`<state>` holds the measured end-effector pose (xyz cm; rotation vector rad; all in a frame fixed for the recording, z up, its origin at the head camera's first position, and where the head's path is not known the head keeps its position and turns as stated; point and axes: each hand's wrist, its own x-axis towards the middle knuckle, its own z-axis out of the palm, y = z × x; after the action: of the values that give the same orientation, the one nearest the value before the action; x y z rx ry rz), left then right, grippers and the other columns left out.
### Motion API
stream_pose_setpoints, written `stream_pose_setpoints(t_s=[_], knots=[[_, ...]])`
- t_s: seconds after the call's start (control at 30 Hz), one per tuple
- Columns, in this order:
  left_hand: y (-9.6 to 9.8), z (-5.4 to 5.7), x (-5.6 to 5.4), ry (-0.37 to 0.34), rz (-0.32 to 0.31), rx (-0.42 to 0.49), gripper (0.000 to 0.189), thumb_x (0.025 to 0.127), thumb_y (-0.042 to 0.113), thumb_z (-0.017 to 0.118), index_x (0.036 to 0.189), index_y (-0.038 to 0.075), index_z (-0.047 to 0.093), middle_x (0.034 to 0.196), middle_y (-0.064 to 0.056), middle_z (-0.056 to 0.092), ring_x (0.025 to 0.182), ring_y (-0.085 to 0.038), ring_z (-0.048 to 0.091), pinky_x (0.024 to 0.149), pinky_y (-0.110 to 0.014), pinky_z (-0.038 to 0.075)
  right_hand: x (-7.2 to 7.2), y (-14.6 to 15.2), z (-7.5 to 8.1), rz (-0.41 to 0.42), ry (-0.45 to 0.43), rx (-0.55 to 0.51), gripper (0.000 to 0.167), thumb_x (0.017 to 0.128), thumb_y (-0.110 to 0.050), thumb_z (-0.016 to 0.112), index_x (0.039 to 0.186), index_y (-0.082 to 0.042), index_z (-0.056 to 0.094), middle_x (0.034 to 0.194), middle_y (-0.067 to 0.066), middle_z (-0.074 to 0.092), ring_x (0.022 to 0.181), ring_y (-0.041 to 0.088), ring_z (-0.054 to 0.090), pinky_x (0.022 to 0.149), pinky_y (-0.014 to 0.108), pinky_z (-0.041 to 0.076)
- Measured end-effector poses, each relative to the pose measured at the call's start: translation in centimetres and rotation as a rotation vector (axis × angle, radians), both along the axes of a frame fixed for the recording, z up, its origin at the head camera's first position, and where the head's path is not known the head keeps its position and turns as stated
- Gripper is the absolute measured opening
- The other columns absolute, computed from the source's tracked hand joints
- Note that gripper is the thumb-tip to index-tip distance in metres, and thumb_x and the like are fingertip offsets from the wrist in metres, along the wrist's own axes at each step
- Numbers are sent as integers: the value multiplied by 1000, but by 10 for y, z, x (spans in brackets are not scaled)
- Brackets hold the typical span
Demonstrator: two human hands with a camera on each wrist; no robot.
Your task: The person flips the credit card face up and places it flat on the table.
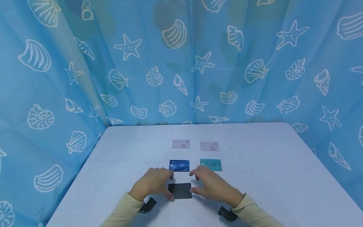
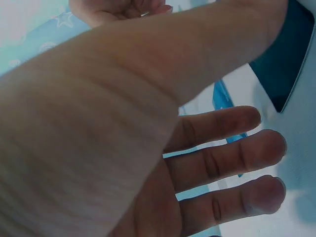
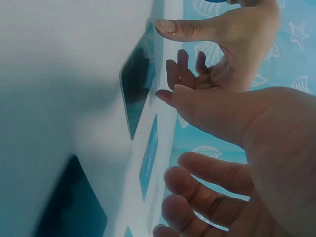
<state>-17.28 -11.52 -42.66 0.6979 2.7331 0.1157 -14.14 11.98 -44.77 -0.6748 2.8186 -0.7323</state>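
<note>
Black card (image 1: 181,191) lies flat on the white table (image 1: 261,151), long side facing the person; taking it as landmark. Left hand (image 1: 155,183) is at its left, thumb tip over the near left corner, other fingers beyond its far left corner; left wrist view shows three fingers straight and spread, thumb well off them. Right hand (image 1: 212,185) is at its right, thumb tip at the right edge, index bent over beyond the far right corner; fingers loosely bent, thumb apart, neither hand pinching. Actual thumb contact with the card: cannot tell. Just beyond the black card lies a blue VIP card (image 1: 179,165); beyond and to its right, a teal VIP card (image 1: 212,164), edge partly behind the right hand. Farther beyond, two pale pink cards, left one (image 1: 181,144) roughly in line with the black card, right one (image 1: 209,146) off to its right. Tabletop is smooth, matte, rounded at the far corners, extending wide on both sides of the black card. Blue curtain (image 1: 195,41) with white shells and starfish hangs behind the table, far beyond the card, and along both sides, in soft vertical folds. Beige sleeves (image 1: 120,210) and dark wrist mounts (image 1: 148,205) sit nearer the person than the card.
</note>
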Motion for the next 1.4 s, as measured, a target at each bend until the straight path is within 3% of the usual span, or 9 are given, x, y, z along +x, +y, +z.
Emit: stream_pose_setpoints(t_s=[0.37,0.7,1.2,1.4], knots=[[2,-4,1,-4,-2,-29,57,67,44,97,110,18,71,90,5,70,74,-12,55,73,-32,50,-1,-7,-9,11,-20,73,54,81,-42,88,125,-18,68,104,-6,64,96,12,51,84,35,51],[2,-6,-1,-41,-8,11,48,69,37,97,104,16,71,84,7,67,72,-11,54,71,-30,48,-2,-13,-18,2,-36,125,57,79,-47,88,124,-18,70,106,-6,64,95,11,50,85,35,51],[4,-6,1,-60,14,7,48,70,36,96,105,17,69,86,7,66,73,-11,53,70,-29,47,2,-18,-14,4,-61,134,55,80,-47,87,122,-16,69,107,-5,65,95,10,51,88,35,52],[4,-4,1,-48,19,0,51,69,38,96,107,17,69,87,6,66,73,-11,53,69,-30,47,-1,-14,-20,27,-39,96,52,81,-46,86,119,-16,67,101,-10,60,92,7,47,81,30,48]])
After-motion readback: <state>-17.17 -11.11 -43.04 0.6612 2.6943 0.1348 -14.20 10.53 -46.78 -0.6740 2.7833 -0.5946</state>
